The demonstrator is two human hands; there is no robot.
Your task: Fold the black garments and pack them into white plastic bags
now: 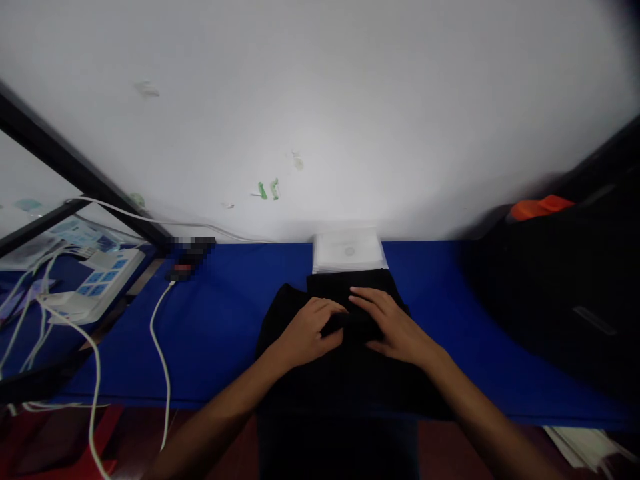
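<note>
A folded piece of black cloth, perhaps a garment, lies in a heap at the table's front edge. My left hand grips a raised fold of it, thumb below and fingers curled over the top. From the other side, my right hand holds the same fold, its fingers stretched across the upper layer and its thumb lower down. Dark fabric hides where the fingertips press. Just beyond the cloth, a stack of clear plastic packets rests against the wall.
The table has a blue cover. At its back left lies a dark device with a white cable. Further left is a white power strip. A large black bag with an orange item occupies the right.
</note>
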